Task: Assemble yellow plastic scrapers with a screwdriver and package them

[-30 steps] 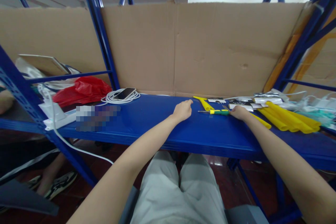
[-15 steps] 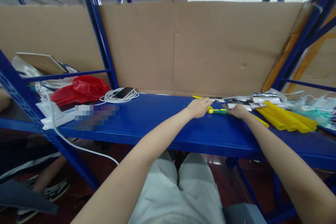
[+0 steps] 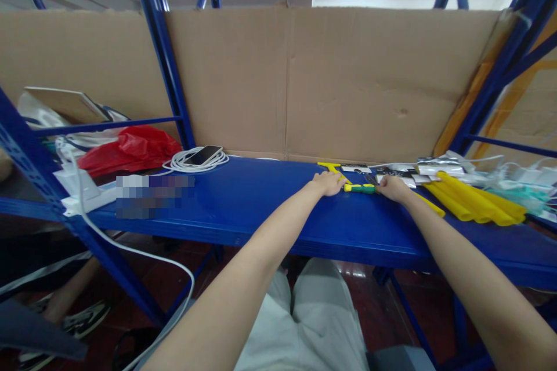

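Note:
A green-and-yellow screwdriver (image 3: pixel 360 188) lies crosswise on the blue shelf between my two hands. My left hand (image 3: pixel 329 184) rests low over the shelf, fingers stretched out toward the yellow end of its handle. Just beyond those fingers is a yellow T-shaped tool (image 3: pixel 334 169), partly covered by the hand. My right hand (image 3: pixel 392 188) is closed at the screwdriver's other end, and its fingers hide the tip. Black-and-white packets (image 3: pixel 354 168) lie behind the screwdriver, close to both hands.
Yellow rolled sheets (image 3: pixel 474 200) and clear plastic bags lie to the right. On the left are a phone (image 3: pixel 205 155) on a coiled white cable (image 3: pixel 178 161), a red bag (image 3: pixel 134 148) and a white bracket. Cardboard (image 3: pixel 287 81) walls the back; blue posts (image 3: pixel 163 52) frame the shelf.
My left hand has drawn back slightly from the yellow T-shaped tool, uncovering more of it. My right hand stays at the screwdriver's end. The view has shifted slightly.

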`<control>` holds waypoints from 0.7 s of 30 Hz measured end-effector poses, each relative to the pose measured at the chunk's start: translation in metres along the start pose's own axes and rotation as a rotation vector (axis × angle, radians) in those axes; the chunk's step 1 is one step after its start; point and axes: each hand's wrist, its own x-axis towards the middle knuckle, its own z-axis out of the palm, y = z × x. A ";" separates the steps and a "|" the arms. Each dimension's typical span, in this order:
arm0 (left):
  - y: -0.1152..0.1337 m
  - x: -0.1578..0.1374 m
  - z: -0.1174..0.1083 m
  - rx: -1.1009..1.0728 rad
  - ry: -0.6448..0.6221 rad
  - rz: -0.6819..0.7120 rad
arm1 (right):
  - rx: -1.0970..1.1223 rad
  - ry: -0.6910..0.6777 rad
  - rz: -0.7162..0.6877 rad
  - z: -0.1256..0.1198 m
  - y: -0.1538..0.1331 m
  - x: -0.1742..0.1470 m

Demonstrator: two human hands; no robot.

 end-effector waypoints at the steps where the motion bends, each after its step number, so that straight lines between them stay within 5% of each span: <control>1: -0.002 0.000 0.001 0.002 0.016 -0.002 | 0.004 0.013 -0.013 -0.001 -0.001 -0.001; 21: -0.021 -0.002 -0.003 0.075 0.128 -0.005 | 0.020 0.050 -0.054 -0.004 0.002 -0.003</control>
